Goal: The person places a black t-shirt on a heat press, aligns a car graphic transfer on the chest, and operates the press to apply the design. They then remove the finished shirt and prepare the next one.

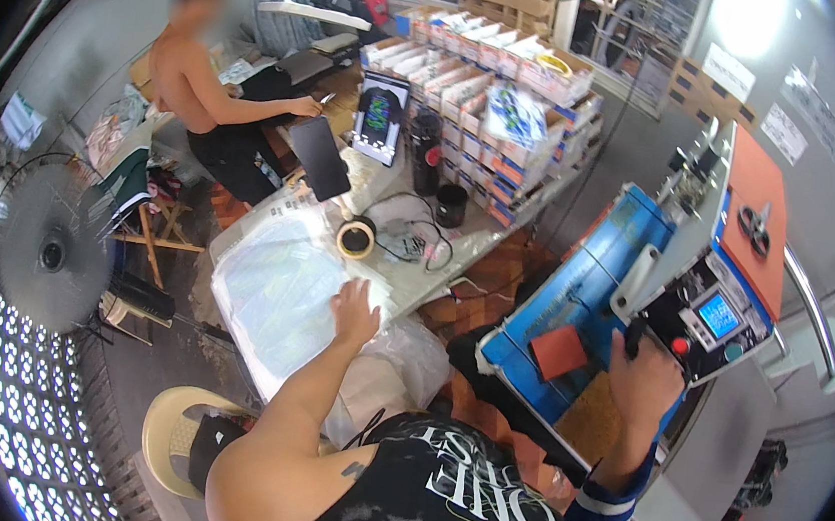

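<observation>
My left hand [356, 312] lies with fingers spread on the right edge of a stack of pale, translucent sheets [280, 277] on the table. Faint bluish print shows on the top sheet. On the right, my right hand [645, 378] is closed around a black handle [635, 336] on the front of a heat press [679, 256]. The press's upper part is swung up, with a lit screen [719, 315] on its panel. Below it, the blue lower bed [530, 347] is exposed, with a small red-orange square pad [559, 352] on it.
Scissors [754, 230] rest on the press's orange top. A tape roll [355, 238], tablet [379, 118], black bottle [426, 151] and stacked boxes [512, 119] stand on the table. Another person [199, 79] sits at the far left, beyond a fan [52, 247]. A plastic chair [164, 437] is beside me.
</observation>
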Demonstrator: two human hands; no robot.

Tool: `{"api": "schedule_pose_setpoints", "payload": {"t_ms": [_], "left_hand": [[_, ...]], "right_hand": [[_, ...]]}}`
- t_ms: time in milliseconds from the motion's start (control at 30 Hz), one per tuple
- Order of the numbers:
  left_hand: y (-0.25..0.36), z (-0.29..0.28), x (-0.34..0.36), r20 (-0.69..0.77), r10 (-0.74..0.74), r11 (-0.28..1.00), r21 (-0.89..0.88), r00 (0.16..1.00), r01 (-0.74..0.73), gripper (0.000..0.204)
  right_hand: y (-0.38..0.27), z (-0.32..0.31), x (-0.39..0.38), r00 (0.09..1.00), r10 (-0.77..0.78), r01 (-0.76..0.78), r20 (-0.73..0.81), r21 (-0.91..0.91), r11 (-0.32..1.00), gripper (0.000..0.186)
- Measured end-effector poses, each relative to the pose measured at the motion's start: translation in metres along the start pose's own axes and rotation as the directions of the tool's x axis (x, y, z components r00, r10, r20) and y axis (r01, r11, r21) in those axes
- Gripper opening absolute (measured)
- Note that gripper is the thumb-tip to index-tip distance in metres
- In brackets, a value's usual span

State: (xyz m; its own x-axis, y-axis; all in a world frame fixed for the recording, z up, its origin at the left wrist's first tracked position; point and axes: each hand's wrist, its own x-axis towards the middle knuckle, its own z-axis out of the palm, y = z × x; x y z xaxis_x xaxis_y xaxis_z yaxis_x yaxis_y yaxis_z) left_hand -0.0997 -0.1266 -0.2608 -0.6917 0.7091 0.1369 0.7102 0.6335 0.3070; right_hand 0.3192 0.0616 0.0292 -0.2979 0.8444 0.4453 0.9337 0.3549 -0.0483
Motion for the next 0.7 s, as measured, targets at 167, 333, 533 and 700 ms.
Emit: {"api": "schedule_pose_setpoints", "payload": {"t_ms": [167,333,533,700], "left_hand": [[0.082,0.105,-0.043,0.647,0.141,0.918,-0.370,0.750,0.147,0.033],[0.081,0.201,-0.147,0.809,0.467,0.874,-0.361,0.357,-0.324,0.042],[0.111,0.201,-0.169,0.837,0.392,0.899,-0.261,0.382,-0.352,0.047],[0.063,0.191,-0.201,0.832,0.272,0.933,-0.106,0.484,-0.344,0.051]], "right_hand": [[0.014,0.008,-0.005,0.995,-0.070,0.071,-0.077,0.013,0.997,0.037],[0.016,0.010,-0.008,0.991,-0.122,0.130,-0.054,0.187,0.974,0.030],[0.038,0.011,-0.008,0.983,-0.164,0.180,-0.079,0.276,0.944,0.028],[0.041,0.007,-0.009,0.980,-0.198,0.187,-0.002,0.342,0.921,0.033]]}}
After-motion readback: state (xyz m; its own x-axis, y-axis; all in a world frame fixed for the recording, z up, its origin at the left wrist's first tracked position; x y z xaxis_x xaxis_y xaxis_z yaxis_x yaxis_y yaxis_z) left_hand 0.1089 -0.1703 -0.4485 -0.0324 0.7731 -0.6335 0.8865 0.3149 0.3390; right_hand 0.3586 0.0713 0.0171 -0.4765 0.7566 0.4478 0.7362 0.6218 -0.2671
